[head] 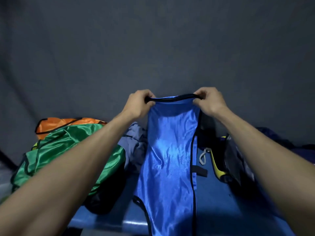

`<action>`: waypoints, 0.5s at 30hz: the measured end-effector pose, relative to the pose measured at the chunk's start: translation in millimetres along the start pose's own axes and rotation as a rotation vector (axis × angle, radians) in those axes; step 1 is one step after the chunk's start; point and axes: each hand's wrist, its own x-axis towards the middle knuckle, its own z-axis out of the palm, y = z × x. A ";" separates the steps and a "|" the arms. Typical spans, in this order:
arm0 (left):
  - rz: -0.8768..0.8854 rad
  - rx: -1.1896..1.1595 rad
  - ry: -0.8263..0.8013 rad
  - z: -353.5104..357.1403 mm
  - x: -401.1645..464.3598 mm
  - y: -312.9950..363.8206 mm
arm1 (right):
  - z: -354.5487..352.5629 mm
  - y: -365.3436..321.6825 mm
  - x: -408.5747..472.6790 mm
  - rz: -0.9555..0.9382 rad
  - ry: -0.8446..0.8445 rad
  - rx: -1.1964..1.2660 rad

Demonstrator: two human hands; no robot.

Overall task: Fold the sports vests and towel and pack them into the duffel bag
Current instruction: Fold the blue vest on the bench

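— What's he got up there?

— A shiny blue satin sports vest with black piping (167, 150), held up in front of him. The left hand (138, 103) and the right hand (210, 101) each have fingers curled tight round the black-trimmed top edge, one at each end, level with each other and equally near it.

— And the rest of it?

— It hangs straight down from the hands, long axis vertical, the lower end spilling over the near edge of the blue tabletop (219, 198). My guess is the fold goes either side to side or top to bottom once he lays it flat.

— Anything else waiting?

— A glossy green vest (66, 150) heaped at the left edge, a crumpled orange one (56, 125) behind it, a pale blue rumpled towel (134, 142) in the middle. The dark duffel bag (228, 150), I think, sits to the right, too dim to be sure.
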 end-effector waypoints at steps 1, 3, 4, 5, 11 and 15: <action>0.009 -0.020 0.009 1.6 1.4 0.6 | 1.1 1.9 4.5 -0.009 0.018 0.007; 0.031 -0.048 0.030 1.2 5.7 2.8 | 1.2 3.1 10.5 -0.036 0.037 0.017; 0.045 -0.044 0.034 0.5 7.2 2.8 | 0.0 4.2 11.1 -0.052 0.032 0.028; 0.060 -0.023 0.028 -1.1 7.3 2.9 | -1.2 5.9 11.1 -0.076 0.027 0.044; 0.082 0.342 -0.120 -31.9 2.9 8.8 | -25.7 -21.7 -12.8 -0.201 -0.022 0.130; 0.146 0.217 -0.290 -63.7 -4.5 52.7 | -50.2 -65.2 -34.7 -0.319 -0.119 0.077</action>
